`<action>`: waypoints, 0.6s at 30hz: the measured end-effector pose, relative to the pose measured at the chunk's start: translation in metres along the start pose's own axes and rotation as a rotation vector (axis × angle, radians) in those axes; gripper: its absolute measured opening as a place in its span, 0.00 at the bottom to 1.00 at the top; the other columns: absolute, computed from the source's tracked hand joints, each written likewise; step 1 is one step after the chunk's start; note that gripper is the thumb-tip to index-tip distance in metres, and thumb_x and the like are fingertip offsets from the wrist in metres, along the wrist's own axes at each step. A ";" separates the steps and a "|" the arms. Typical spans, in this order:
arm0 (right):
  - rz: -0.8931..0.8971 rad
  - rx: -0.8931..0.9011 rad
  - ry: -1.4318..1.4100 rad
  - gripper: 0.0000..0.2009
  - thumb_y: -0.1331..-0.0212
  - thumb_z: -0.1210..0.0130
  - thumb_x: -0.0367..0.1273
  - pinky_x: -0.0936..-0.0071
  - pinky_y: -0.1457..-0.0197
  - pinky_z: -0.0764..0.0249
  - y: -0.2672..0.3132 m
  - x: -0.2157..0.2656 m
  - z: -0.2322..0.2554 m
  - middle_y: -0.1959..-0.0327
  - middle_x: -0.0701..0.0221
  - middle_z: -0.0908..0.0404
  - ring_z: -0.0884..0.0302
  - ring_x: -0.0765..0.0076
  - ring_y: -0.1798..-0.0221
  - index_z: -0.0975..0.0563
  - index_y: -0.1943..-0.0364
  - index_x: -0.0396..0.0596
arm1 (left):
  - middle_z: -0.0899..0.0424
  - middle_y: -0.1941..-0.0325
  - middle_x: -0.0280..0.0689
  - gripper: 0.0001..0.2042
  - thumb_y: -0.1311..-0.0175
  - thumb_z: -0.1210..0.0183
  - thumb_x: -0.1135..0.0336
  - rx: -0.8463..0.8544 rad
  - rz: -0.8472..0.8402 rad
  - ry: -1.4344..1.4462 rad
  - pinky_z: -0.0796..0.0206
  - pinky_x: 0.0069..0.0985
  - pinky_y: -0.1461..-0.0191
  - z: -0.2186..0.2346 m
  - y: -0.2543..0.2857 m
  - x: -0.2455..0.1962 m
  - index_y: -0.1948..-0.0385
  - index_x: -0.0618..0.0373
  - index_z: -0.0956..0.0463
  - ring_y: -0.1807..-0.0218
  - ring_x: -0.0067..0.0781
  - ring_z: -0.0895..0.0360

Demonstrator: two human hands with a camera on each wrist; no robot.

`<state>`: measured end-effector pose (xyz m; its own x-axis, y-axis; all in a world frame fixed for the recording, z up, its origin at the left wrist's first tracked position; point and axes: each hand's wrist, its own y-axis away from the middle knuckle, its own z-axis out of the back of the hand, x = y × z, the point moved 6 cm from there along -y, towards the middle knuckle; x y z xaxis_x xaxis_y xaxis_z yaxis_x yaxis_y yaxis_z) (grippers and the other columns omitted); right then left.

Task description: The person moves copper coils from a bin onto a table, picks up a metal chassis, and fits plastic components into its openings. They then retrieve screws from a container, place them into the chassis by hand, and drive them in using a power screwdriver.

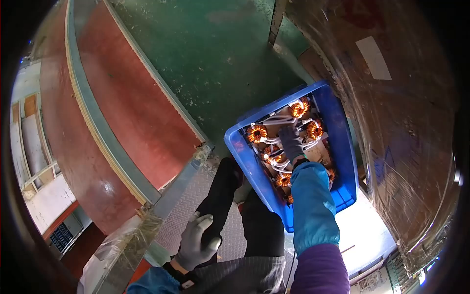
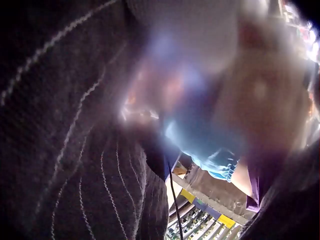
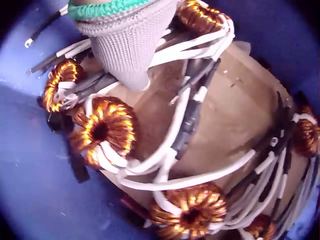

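A blue bin holds several copper-wound ring coils with white and black leads, lying over brown cardboard. My right hand, in a grey glove, reaches down into the bin among the coils. In the right wrist view the glove tapers down beside the dark leads, close to a coil; whether its fingertips hold a lead is hidden. My left hand, also gloved, rests by the dark-trousered leg with fingers loosely bent and nothing held. It shows only as a blur in the left wrist view.
Red panels with pale edges stand at the left. A large plastic-wrapped brown box rises close to the bin's right side. Green floor lies beyond, and a metal tread plate is under the legs.
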<state>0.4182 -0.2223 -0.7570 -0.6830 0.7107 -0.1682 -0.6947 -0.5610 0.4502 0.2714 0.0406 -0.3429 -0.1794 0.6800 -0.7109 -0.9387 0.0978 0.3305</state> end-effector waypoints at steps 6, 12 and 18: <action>-0.023 0.339 0.148 0.17 0.36 0.50 0.34 0.32 0.30 0.42 -0.023 0.006 0.014 0.45 0.58 0.17 0.22 0.45 0.40 0.17 0.47 0.46 | 0.19 0.47 0.49 0.23 0.32 0.39 0.54 0.010 -0.043 0.001 0.37 0.53 0.30 -0.002 0.001 -0.003 0.45 0.62 0.28 0.45 0.53 0.21; 0.032 0.414 -0.183 0.11 0.38 0.48 0.39 0.47 0.31 0.39 0.004 0.000 -0.008 0.58 0.76 0.10 0.15 0.65 0.48 0.13 0.60 0.65 | 0.19 0.49 0.48 0.21 0.37 0.37 0.61 0.030 -0.050 -0.024 0.38 0.53 0.30 -0.003 -0.002 -0.009 0.45 0.62 0.27 0.47 0.52 0.21; 0.030 0.544 -0.244 0.15 0.43 0.43 0.46 0.56 0.43 0.28 0.050 0.002 0.082 0.53 0.70 0.11 0.14 0.63 0.48 0.12 0.57 0.62 | 0.20 0.47 0.48 0.21 0.38 0.37 0.63 0.020 -0.095 -0.004 0.39 0.52 0.29 -0.016 0.001 -0.025 0.45 0.60 0.28 0.45 0.55 0.23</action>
<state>0.4003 -0.2137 -0.6625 -0.5844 0.8109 0.0293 -0.4160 -0.3304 0.8473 0.2698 0.0121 -0.3353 -0.0889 0.6699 -0.7371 -0.9454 0.1762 0.2742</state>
